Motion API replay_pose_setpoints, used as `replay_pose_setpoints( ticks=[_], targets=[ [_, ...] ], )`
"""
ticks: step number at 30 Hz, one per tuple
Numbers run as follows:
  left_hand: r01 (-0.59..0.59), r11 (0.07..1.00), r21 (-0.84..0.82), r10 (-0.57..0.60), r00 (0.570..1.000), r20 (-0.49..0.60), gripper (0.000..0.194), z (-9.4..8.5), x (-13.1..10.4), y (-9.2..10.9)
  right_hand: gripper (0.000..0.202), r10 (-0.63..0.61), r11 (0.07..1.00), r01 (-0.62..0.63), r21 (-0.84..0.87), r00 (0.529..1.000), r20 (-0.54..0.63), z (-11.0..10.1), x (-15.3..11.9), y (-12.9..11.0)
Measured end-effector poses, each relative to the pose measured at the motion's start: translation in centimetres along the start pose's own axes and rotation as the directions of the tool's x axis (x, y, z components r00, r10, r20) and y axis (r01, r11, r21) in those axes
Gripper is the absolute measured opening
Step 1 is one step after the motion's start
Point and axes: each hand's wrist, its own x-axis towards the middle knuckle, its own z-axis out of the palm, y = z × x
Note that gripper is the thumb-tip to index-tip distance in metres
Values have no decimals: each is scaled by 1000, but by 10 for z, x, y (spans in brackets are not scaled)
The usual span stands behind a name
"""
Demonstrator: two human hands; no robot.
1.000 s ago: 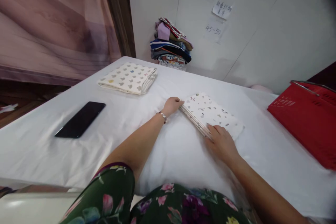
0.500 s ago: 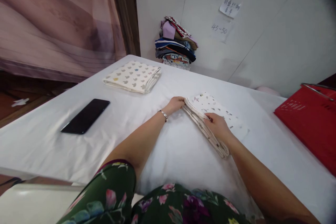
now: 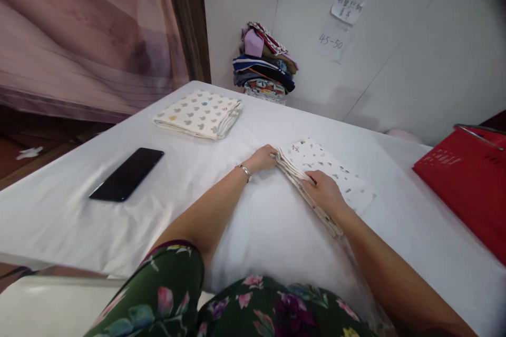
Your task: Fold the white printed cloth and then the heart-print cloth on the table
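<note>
A white cloth with small grey and dark prints (image 3: 328,164) lies folded in layers on the white-covered table, right of centre. My left hand (image 3: 264,158), with a bracelet at the wrist, pinches the cloth's far left corner. Partway along the same folded edge, my right hand (image 3: 324,189) is closed on the layers, the thumb on the near side. Some fingertips of both hands are hidden by the fabric. Clear plastic film (image 3: 361,268) hangs below the near end of the cloth, beside my right forearm.
Another folded cloth with a grey pattern (image 3: 197,113) lies at the back left. A black phone (image 3: 126,175) rests on the white table cover (image 3: 185,168). A red basket (image 3: 466,179) stands at the right; stacked folded clothes (image 3: 264,66) stand by the wall behind.
The folded layers have been drawn closer together and the near end has tipped slightly left. Both hands keep their hold with only a small shift.
</note>
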Motion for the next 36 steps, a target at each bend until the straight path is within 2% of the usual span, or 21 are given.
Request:
replay_pose_setpoints(
  ticks=[4, 13, 20, 25, 30, 36],
  targets=[
    [10, 999, 51, -10, 1000, -9, 29, -4, 1, 0, 22, -1, 993, 4, -115, 1000, 30, 2, -3, -5],
    [12, 996, 87, -15, 1000, 25, 28, -16, -1, -1, 20, -38, 981, 42, -188, 999, 27, 5, -5, -11],
    [4, 996, 90, -6, 1000, 21, 23, -16, -3, 3, 21, -22, 952, 54, -303, 994, 110, 2, -6, -22],
    [32, 998, 46, -33, 999, 5, 21, -21, -3, 2, 23, -19, 947, 67, -313, 988, 154, -1, -7, -23],
    [35, 999, 33, -35, 999, 1, 19, -22, -2, 1, 24, -63, 957, 97, -273, 989, 132, 1, -6, -13],
    [44, 999, 17, -44, 999, -3, 20, -18, 0, -2, 35, -51, 964, 79, -255, 992, 115, 3, -6, -12]
  ],
)
